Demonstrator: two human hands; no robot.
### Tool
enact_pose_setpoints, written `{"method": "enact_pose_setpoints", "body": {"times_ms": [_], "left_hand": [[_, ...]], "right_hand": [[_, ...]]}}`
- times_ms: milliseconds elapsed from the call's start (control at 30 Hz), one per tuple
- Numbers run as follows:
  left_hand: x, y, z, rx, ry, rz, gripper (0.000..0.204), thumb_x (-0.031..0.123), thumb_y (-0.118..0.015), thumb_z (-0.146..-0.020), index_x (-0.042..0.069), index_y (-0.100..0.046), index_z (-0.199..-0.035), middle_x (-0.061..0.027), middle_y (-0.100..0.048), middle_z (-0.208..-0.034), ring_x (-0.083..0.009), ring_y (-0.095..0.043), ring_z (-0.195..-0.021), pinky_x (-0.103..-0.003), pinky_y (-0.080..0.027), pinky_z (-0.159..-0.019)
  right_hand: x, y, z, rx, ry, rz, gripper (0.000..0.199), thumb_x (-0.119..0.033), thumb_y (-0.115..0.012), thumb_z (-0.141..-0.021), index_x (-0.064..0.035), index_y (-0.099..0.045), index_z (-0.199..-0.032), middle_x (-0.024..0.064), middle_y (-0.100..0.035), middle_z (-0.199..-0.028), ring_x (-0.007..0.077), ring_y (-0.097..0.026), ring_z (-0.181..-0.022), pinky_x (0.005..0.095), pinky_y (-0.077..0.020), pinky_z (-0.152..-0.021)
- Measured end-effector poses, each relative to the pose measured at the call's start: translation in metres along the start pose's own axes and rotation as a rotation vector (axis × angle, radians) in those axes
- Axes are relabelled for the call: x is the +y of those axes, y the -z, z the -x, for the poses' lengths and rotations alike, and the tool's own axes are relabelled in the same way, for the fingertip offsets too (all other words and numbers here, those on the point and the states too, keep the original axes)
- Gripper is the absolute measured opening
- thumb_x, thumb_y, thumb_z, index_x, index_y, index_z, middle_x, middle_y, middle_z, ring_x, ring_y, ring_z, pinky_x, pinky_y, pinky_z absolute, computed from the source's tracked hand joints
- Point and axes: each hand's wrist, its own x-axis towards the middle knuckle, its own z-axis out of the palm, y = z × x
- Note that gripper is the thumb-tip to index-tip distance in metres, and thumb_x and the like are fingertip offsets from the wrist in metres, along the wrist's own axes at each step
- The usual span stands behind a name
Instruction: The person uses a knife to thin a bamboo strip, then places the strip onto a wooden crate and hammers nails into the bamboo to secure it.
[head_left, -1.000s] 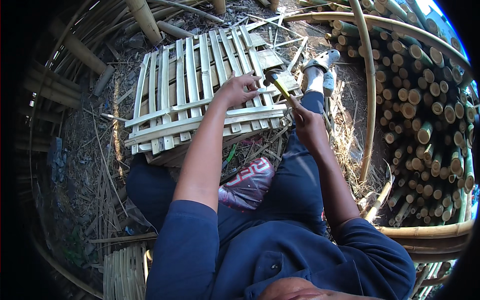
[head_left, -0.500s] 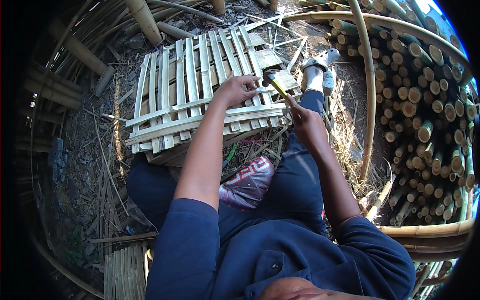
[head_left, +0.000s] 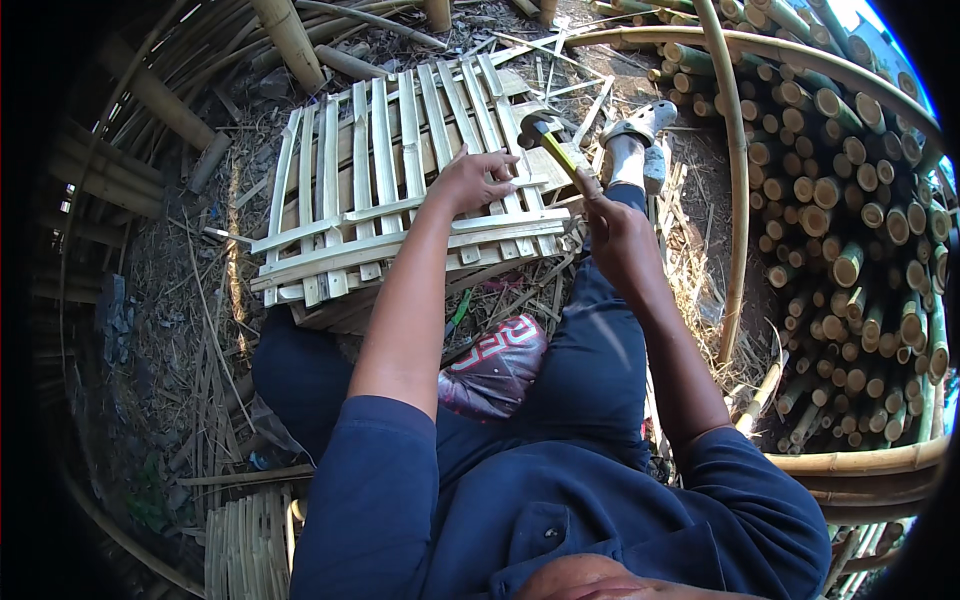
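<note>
Upper centre of the frame: the right hand (head_left: pixel 612 222) holds a hammer (head_left: pixel 548 140) in a closed grip; the left hand (head_left: pixel 470 180) presses flat, fingers spread, on the bamboo slat panel (head_left: pixel 400 190), likely light, stiff, splintery.

A flat panel of pale split-bamboo slats (head_left: pixel 400 190) lies on the littered ground in front of the seated person's knees, its long upright slats crossed by two horizontal battens near the lower edge. A yellow-handled hammer with a dark metal head (head_left: pixel 545 140) is raised above the panel's right side, handle slanting down-right.
</note>
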Motion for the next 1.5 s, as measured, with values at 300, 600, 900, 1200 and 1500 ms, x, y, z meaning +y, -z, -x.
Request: {"method": "enact_pose_setpoints", "body": {"times_ms": [300,600,900,1200,1500], "left_hand": [[-0.001,0.001,-0.002,-0.006,0.004,0.043,0.023,0.026,-0.081,-0.086,0.008,-0.068,-0.081,-0.007,-0.063,-0.144,-0.0276,-0.061,-0.131,-0.053,-0.009,-0.129],[0.003,-0.002,-0.002,0.006,0.042,0.009,0.024,0.03,-0.079,-0.087,0.009,-0.069,-0.083,-0.0048,-0.064,-0.144,-0.0261,-0.061,-0.131,-0.052,-0.013,-0.129],[0.003,0.001,0.0,0.001,0.027,-0.002,0.023,0.031,-0.078,-0.087,0.009,-0.07,-0.086,-0.0035,-0.062,-0.145,-0.0238,-0.061,-0.13,-0.051,-0.011,-0.129],[0.001,0.0,-0.004,0.001,-0.028,0.01,0.018,0.028,-0.079,-0.086,0.012,-0.072,-0.082,-0.0075,-0.061,-0.147,-0.0246,-0.046,-0.146,-0.056,0.004,-0.128],[0.003,0.002,-0.003,0.007,0.011,0.037,0.014,0.022,-0.081,-0.08,0.011,-0.074,-0.085,-0.0077,-0.062,-0.145,-0.026,-0.052,-0.141,-0.057,0.002,-0.129]], "right_hand": [[0.006,-0.012,0.009,-0.151,-0.078,0.108,0.058,-0.011,-0.056,-0.094,-0.0225,-0.051,-0.151,0.0233,-0.069,-0.08,0.0406,-0.07,-0.078,0.0535,-0.0539,-0.073],[0.008,-0.021,0.004,-0.157,-0.102,0.104,0.055,-0.012,-0.053,-0.097,-0.0221,-0.052,-0.151,0.0246,-0.069,-0.084,0.0414,-0.07,-0.08,0.0547,-0.0531,-0.073],[0.005,-0.016,0.0,-0.131,-0.073,0.092,0.055,-0.011,-0.053,-0.097,-0.0217,-0.051,-0.151,0.0232,-0.068,-0.082,0.041,-0.07,-0.081,0.0538,-0.0525,-0.074],[0.012,-0.022,0.008,-0.187,-0.115,0.182,0.068,-0.006,-0.055,-0.089,-0.0202,-0.046,-0.155,0.0237,-0.07,-0.082,0.0412,-0.07,-0.078,0.0543,-0.0537,-0.072],[0.007,-0.014,0.004,-0.131,-0.05,0.202,0.07,-0.004,-0.059,-0.086,-0.0229,-0.049,-0.153,0.0191,-0.068,-0.08,0.0375,-0.07,-0.076,0.0512,-0.0545,-0.071]]}}
